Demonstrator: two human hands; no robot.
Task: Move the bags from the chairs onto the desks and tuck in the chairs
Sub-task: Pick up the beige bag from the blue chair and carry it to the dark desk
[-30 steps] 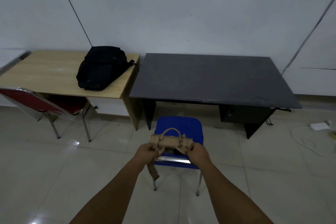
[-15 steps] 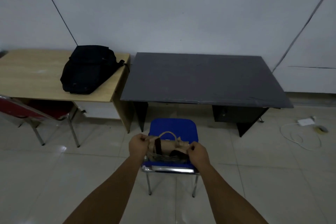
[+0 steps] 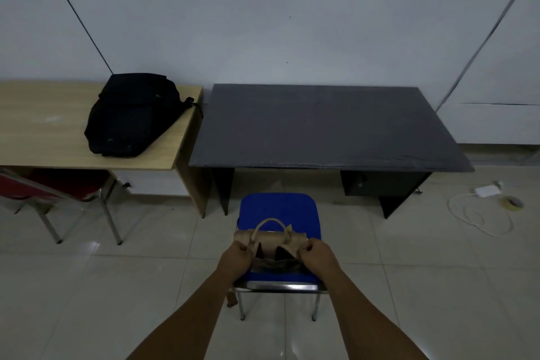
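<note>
Both hands grip the tan bag (image 3: 270, 242) at its two ends: the left hand (image 3: 235, 259) is closed on the left side by a handle, the right hand (image 3: 317, 254) is pinched shut on the right edge. Held this way the soft bag stays level and its open mouth does not spill. It sits over the rear part of the blue chair (image 3: 279, 210), and whether it rests on the seat or is just clear of it cannot be told; a strap hangs below the left hand. That chair stands pulled out from the dark counter (image 3: 327, 126), whose bare top is the likely spot for the bag. To the left, the black backpack (image 3: 131, 115) already lies on the wooden counter (image 3: 43, 126), with the red chair (image 3: 58, 187) partly under it.
</note>
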